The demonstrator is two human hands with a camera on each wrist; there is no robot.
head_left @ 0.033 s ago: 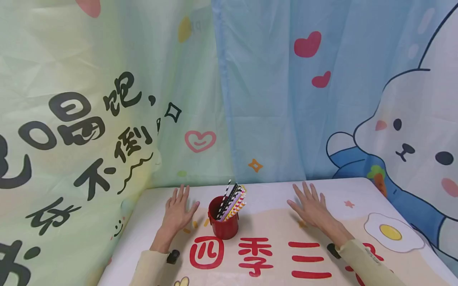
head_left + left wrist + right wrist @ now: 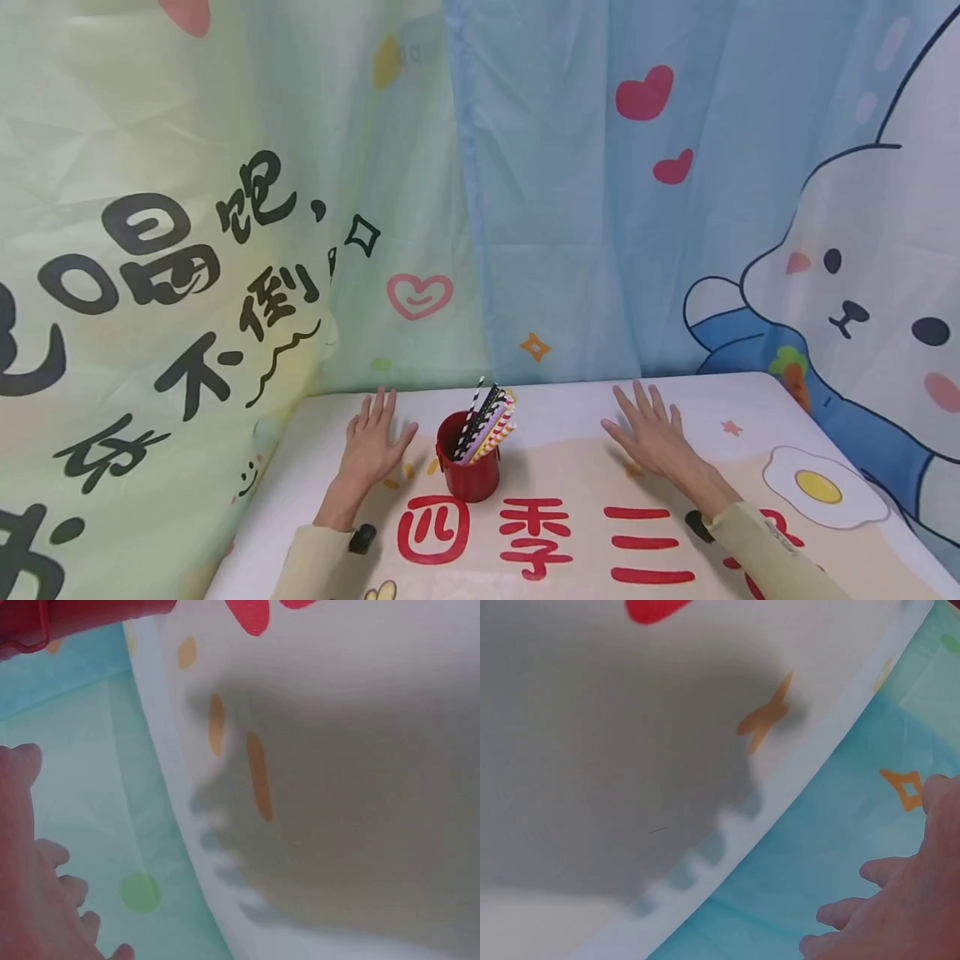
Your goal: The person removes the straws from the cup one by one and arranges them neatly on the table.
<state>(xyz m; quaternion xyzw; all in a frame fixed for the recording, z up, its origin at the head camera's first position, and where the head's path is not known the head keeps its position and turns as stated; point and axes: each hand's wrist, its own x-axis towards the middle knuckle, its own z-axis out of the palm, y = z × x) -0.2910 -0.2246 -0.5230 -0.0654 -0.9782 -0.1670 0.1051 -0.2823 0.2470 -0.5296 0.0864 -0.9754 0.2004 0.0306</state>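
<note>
Printed curtains [image 2: 540, 183] hang behind the pale desk [image 2: 562, 417]. The left grip [image 2: 372, 443] and the right grip [image 2: 656, 435] are empty, fingers straight, thumbs apart. Between them, nearer the left, stands a red bucket [image 2: 472, 483] with straws [image 2: 487, 425].

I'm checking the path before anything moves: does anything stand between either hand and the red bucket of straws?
Nothing visible does. In the head view, only printed tabletop shows between the left hand and the red bucket holding the straws, and likewise between the bucket and the right hand.
</note>
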